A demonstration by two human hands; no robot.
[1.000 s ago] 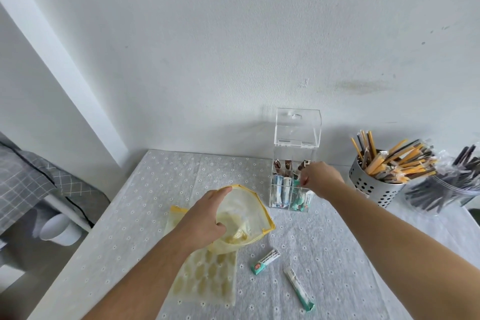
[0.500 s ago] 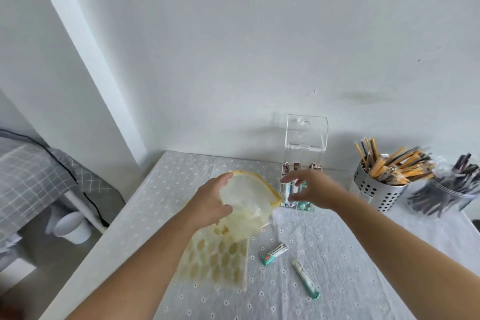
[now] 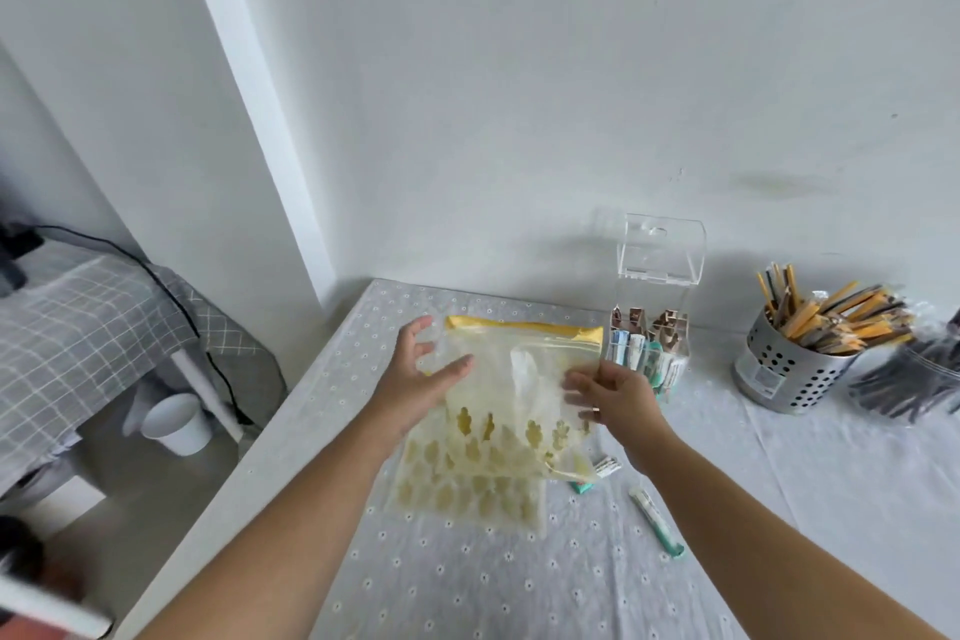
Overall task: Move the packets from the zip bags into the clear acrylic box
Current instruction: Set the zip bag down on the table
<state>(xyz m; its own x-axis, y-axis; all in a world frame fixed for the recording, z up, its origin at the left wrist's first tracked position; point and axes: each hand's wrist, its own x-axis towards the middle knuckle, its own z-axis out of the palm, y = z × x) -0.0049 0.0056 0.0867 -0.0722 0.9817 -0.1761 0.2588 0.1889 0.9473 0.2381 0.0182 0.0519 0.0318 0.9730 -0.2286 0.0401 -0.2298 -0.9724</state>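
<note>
The right hand is brought back from the box to the zip bag, its edge pinched. The left hand is laid against it, fingers spread wide. Two packets are left on the desk, likely next.

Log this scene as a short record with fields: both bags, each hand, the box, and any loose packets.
upper bag: held up off the table, yellow strip on top, no packets seen inside
lower bag: flat on the table beneath it
left hand: fingers spread, thumb on upper bag's left side
right hand: pinches upper bag's right edge
box: lid open, packets standing inside
loose packets: two on the table, one partly under the upper bag
</note>
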